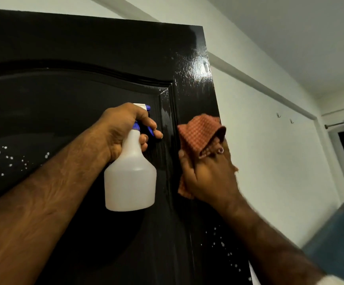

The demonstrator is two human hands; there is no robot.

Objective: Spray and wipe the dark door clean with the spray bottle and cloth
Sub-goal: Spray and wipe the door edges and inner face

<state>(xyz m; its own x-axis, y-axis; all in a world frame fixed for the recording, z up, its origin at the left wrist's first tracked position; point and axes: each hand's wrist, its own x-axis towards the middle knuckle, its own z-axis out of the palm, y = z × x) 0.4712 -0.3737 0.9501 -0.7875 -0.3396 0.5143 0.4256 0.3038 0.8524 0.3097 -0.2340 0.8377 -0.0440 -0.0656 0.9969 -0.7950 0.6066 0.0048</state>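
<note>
Left hand (123, 130) grips spray bottle (130, 177) — contents indiscernible through white plastic.

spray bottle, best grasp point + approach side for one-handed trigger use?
Judging by shape, take the spray bottle at its narrow neck just under the blue-and-white head, coming from behind, opposite the nozzle. The wide body looks too broad to wrap; the neck fits a fist and leaves fingers on the trigger. The left hand holds it exactly so, upright, nozzle toward the dark door.

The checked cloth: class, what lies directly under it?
The dark door shows around the cloth, pressed by the right hand; the surface beneath is covered.
</note>
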